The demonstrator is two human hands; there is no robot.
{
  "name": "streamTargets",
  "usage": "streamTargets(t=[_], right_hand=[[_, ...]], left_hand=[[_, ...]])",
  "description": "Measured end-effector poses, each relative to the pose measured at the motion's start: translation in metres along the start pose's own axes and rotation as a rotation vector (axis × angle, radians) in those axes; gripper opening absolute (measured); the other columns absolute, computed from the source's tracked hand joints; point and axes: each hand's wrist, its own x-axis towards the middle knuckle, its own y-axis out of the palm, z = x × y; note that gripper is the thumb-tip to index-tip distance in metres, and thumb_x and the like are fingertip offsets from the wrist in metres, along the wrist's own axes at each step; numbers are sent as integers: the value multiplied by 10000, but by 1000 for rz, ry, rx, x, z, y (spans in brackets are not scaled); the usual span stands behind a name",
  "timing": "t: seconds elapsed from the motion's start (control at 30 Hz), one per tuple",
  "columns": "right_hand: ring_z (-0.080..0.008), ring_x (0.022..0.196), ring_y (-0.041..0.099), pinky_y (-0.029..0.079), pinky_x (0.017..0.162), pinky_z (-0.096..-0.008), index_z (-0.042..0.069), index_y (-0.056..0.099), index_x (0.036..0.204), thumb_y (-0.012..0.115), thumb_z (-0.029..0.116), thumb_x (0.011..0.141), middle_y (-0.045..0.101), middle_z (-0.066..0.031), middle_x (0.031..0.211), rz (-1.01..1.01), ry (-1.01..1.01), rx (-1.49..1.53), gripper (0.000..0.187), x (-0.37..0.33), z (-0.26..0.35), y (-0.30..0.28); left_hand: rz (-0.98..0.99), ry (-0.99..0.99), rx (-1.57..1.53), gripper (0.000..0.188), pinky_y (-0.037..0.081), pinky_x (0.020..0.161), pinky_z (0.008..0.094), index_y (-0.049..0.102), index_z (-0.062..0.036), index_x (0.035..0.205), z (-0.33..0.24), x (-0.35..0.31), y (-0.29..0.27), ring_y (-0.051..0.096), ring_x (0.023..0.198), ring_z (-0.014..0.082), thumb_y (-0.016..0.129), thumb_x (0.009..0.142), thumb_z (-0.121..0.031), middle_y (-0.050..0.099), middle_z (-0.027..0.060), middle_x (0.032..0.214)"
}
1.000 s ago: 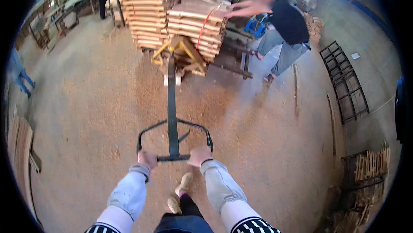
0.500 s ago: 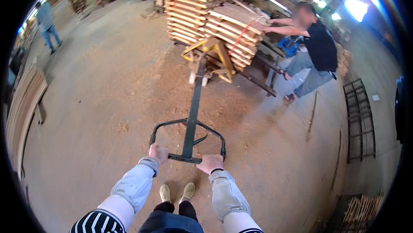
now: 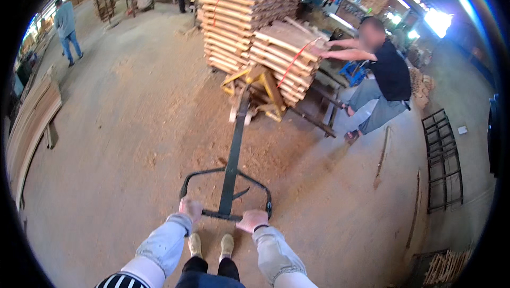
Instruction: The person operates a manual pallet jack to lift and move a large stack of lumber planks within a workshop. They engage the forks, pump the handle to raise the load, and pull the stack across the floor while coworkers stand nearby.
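Observation:
Both my hands grip the crossbar of a black pallet jack handle (image 3: 231, 160). My left hand (image 3: 191, 209) is closed round the bar's left end, and my right hand (image 3: 253, 220) wraps its right end. A small lever sits inside the handle loop, untouched. The long shaft runs away from me to the yellow pallet jack body (image 3: 270, 90). Tied with a red strap, a tilted stack of wooden slats (image 3: 284, 59) rests by the jack. A co-worker (image 3: 390, 70) in a dark shirt leans with both arms against that stack from the right.
A taller stack of slats (image 3: 228, 19) stands behind. Dark metal rails (image 3: 313, 120) lie beside the co-worker's feet. Boards (image 3: 34, 123) lean at the left; a black metal rack (image 3: 442, 160) lies at the right. Sawdust covers the floor. Another person (image 3: 66, 27) stands far left.
The handle and both my hands have come lower in view, nearer my feet. The co-worker still leans on the strapped stack. The far-left person has shifted slightly right in view.

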Motion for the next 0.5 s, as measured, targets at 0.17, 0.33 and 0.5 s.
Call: streamTargets(t=[0.17, 0.33, 0.5], right_hand=[[-304, 1165, 687, 540, 941, -440, 134, 767, 1168, 645, 543, 833, 739, -121, 1214, 97, 14, 32, 543, -24, -12, -23], [-292, 1178, 686, 541, 949, -458, 125, 746, 1210, 638, 526, 841, 733, -115, 1240, 189, 30, 52, 555, -31, -25, -34], [-288, 1201, 675, 536, 960, -444, 121, 743, 1219, 637, 526, 839, 721, -116, 1266, 185, 8, 19, 566, -60, -32, -57]], left_hand=[[185, -253, 71, 150, 510, 731, 434, 737, -131, 801, -31, -6, -14, 716, 830, 317, 611, 847, -198, 746, 105, 817], [358, 109, 582, 162, 495, 769, 447, 768, -193, 867, -53, -15, -27, 740, 869, 267, 611, 862, -233, 765, 19, 849], [225, 134, 572, 178, 511, 670, 430, 799, -159, 843, -69, -28, -41, 759, 805, 269, 628, 828, -205, 776, 78, 812]])
